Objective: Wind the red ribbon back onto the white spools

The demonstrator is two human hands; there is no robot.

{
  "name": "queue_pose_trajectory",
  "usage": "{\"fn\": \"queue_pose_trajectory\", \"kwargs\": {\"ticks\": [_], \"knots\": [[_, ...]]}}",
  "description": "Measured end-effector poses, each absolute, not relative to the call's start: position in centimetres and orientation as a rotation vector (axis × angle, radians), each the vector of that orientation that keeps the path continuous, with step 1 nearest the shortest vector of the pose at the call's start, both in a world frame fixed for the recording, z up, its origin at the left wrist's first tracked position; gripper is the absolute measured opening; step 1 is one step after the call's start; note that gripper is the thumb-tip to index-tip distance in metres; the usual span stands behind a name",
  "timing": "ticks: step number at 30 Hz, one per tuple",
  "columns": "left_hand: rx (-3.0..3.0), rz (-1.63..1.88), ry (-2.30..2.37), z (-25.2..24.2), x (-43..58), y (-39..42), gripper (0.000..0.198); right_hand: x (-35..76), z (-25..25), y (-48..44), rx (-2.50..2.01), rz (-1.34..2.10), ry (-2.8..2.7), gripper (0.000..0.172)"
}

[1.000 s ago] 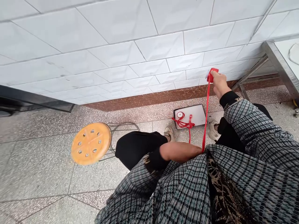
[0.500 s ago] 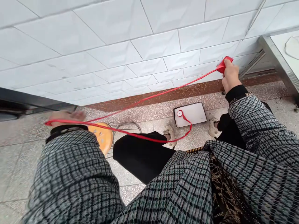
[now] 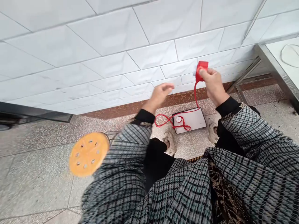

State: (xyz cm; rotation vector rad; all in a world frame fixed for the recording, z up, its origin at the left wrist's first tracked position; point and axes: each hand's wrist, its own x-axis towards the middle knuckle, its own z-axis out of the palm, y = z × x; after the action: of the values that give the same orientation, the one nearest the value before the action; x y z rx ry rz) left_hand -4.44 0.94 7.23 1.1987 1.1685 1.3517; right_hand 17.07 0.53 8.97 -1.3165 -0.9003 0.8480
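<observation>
My right hand point(image 3: 213, 82) pinches a flat bundle of red ribbon point(image 3: 201, 67), wound round something pale that shows at its left edge. From the bundle a strand of ribbon hangs down to the shallow box point(image 3: 198, 121) on the floor. Loose loops of the strand lie over the box's left side, by a small white-faced spool point(image 3: 178, 119) of the same red ribbon. To the left of the bundle, and apart from it, my left hand point(image 3: 160, 95) hangs in the air with its fingers stretched out and nothing visible in them.
An orange round stool point(image 3: 88, 154) with slots in its seat stands at left. White wall tiles point(image 3: 151, 56) rise in front. A metal-framed table point(image 3: 277, 62) is at right, and a dark object point(image 3: 35, 112) juts in at far left. My shoes flank the box.
My left hand has let go of the ribbon and swung right, towards my right hand. The stretched ribbon has dropped slack onto the box. My right hand has moved left with the bundle.
</observation>
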Motion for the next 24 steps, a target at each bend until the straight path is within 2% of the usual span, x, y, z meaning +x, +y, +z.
{"fn": "queue_pose_trajectory", "kwargs": {"ticks": [5, 11, 15, 21, 24], "knots": [[1.21, 1.257, 1.003, 3.8, 1.3, 0.9, 0.012, 13.9, 7.6, 0.9, -1.383, 0.772, -1.06, 0.023], [0.945, 1.409, 0.901, 2.8, 2.8, -0.3, 0.017, 12.5, 7.1, 1.5, -1.564, 0.441, -1.268, 0.038], [0.812, 1.391, 0.817, 2.9, 2.4, -0.5, 0.019, 11.8, 6.5, 2.0, -1.598, 0.346, -1.331, 0.04], [0.779, 1.39, 0.798, 2.4, 1.0, 0.4, 0.021, 11.1, 5.2, 2.6, -1.6, 0.446, -1.298, 0.044], [0.794, 1.355, 0.823, 2.1, 0.6, 0.6, 0.025, 10.9, 4.7, 2.7, -1.53, 0.67, -1.187, 0.035]]}}
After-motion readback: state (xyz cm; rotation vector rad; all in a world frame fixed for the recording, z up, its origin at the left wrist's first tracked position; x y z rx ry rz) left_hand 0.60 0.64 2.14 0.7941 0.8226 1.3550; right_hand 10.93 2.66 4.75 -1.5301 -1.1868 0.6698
